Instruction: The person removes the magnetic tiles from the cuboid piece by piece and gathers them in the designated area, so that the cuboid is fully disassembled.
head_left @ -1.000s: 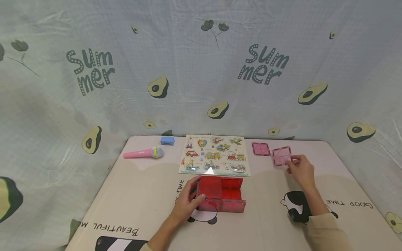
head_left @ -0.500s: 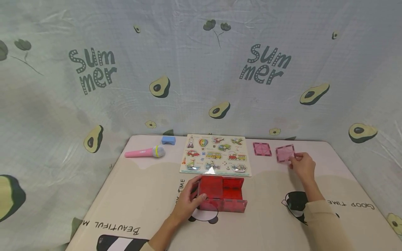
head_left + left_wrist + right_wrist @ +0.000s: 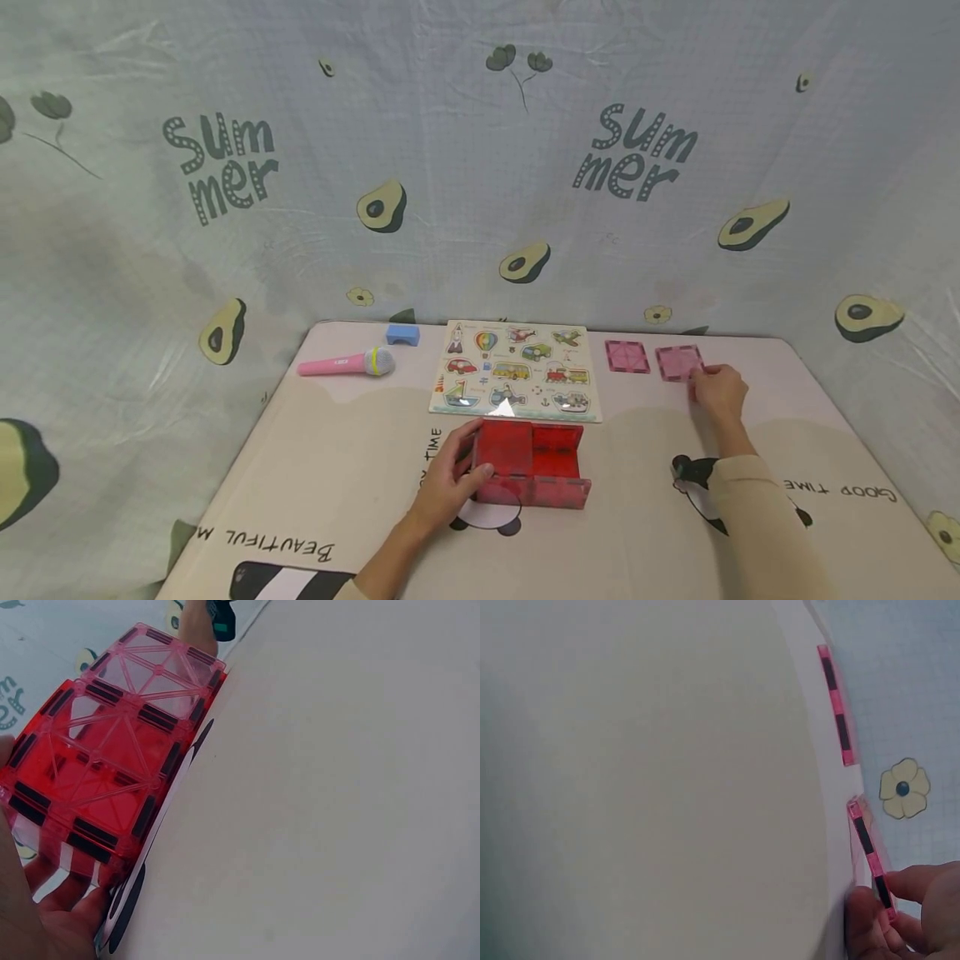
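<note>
My left hand (image 3: 447,482) grips the left end of a red box-like build of translucent magnetic tiles (image 3: 504,448), thumb at the front and fingers behind. The build's left half has a tile on top, while its right half is open above. Dark magnet strips line the tile edges of the build (image 3: 97,761) in the left wrist view. At the back right, my right hand (image 3: 720,390) pinches the near right corner of a pink square magnetic tile (image 3: 678,363). The right wrist view shows that tile (image 3: 871,855) edge-on between thumb and fingers. A second pink tile (image 3: 627,357) lies just left of it.
A wooden vehicle puzzle board (image 3: 517,371) lies behind the red build. Farther left are a pink toy microphone (image 3: 347,364) and a blue arch block (image 3: 402,335). A printed cloth (image 3: 450,150) hangs along the back edge of the table (image 3: 360,467).
The pink tile in my right hand has gone slightly back and now lies flatter, more in line with the second tile. My left hand and the red build stay put.
</note>
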The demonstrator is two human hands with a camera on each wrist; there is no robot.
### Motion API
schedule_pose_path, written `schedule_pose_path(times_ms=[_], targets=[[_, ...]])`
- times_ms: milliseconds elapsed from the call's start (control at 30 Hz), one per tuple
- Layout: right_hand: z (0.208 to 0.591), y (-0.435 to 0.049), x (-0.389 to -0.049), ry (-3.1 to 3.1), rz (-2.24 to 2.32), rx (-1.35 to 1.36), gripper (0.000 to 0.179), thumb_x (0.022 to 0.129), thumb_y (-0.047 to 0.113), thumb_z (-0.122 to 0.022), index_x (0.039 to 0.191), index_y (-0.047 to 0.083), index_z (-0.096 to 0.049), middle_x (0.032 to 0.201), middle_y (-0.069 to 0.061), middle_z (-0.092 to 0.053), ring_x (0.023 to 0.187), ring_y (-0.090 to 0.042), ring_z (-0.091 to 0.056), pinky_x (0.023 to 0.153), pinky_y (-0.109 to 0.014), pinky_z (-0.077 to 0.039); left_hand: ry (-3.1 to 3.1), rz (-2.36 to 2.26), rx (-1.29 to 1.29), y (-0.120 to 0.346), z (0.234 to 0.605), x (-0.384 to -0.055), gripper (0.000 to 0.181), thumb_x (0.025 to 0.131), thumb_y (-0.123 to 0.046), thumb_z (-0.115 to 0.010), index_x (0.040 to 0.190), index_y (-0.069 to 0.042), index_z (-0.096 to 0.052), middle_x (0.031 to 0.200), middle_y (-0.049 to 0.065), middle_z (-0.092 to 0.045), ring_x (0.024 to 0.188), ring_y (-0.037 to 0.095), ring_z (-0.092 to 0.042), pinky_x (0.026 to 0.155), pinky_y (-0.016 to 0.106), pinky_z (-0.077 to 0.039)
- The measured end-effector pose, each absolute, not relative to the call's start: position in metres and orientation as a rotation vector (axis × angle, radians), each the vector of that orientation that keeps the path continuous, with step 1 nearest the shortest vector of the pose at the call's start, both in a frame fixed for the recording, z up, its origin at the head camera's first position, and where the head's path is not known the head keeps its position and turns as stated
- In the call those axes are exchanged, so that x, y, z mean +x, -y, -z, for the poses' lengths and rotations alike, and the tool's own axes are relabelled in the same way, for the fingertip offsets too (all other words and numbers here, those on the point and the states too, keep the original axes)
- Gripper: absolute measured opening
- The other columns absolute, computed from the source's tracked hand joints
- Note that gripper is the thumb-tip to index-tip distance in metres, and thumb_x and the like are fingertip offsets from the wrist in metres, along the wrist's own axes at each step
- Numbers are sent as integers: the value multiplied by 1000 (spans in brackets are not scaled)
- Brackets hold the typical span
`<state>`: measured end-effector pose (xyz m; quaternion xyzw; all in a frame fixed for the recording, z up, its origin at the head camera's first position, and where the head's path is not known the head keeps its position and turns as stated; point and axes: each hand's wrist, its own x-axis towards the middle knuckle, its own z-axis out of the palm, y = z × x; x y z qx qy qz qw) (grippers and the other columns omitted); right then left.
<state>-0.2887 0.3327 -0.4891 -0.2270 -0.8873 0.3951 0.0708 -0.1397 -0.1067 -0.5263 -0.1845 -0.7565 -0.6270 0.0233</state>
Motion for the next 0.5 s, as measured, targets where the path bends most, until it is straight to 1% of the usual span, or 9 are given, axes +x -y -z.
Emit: schedule_pose_path(times_ms=[100, 167, 333, 500], targets=[[493, -333, -290, 2653, -1178, -679, 51, 100, 25, -48, 129, -17, -53, 115, -36, -63, 108, -45, -56, 98, -55, -48, 2358, 1944, -539, 106, 525, -138, 65, 95, -23, -62, 153, -12, -35, 152, 5, -46, 136, 30, -49, 107, 37, -51], [495, -332, -292, 2644, -1172, -678, 51, 99, 25, -48, 129, -16, -54, 114, -36, -64, 108, -44, -57, 98, -54, -49, 2368, 1945, -519, 106, 524, -137, 66, 95, -24, -63, 153, -14, -36, 152, 3, -47, 136, 29, -50, 108, 37, -50], [497, -332, -295, 2664, -1177, -698, 52, 101, 24, -46, 131, -17, -52, 128, -37, -57, 119, -48, -50, 105, -57, -45, 2376, 1937, -512, 106, 523, -138, 66, 94, -24, -63, 153, -14, -36, 151, 4, -47, 136, 29, -50, 107, 37, -51], [496, -333, -296, 2677, -1149, -695, 50, 101, 23, -45, 129, -18, -53, 129, -38, -54, 124, -53, -45, 106, -60, -42, 2383, 1940, -513, 105, 523, -138, 66, 95, -25, -63, 153, -14, -36, 152, 4, -46, 137, 29, -49, 107, 37, -51]])
